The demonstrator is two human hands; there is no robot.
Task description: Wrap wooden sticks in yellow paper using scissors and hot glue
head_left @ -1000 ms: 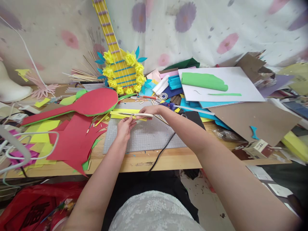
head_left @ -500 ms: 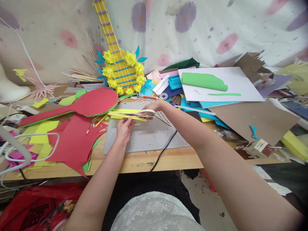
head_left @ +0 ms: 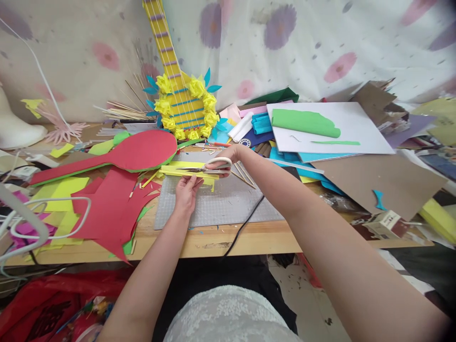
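Observation:
My right hand [head_left: 225,159] is closed around the pale handles of a pair of scissors [head_left: 194,169], whose blades point left across a yellow paper strip [head_left: 173,174]. My left hand [head_left: 187,190] pinches that strip from below, just under the blades. A narrow yellow piece hangs down beside the left fingers. Behind the blades is more yellow paper [head_left: 174,165]. Both hands are over a grey cutting mat [head_left: 213,209]. Several thin wooden sticks [head_left: 243,176] lie right of the scissors.
A red paddle-shaped piece with green edging [head_left: 146,149] and red paper [head_left: 107,204] lie left. A yellow guitar-like craft [head_left: 185,107] with paper flowers leans on the curtain. A white board [head_left: 366,128] carries green paper [head_left: 302,122]. A black cable [head_left: 245,221] crosses the mat's edge.
A narrow yellow piece now hangs below the strip near my left fingers. The whole view has shifted slightly; both hands keep their holds.

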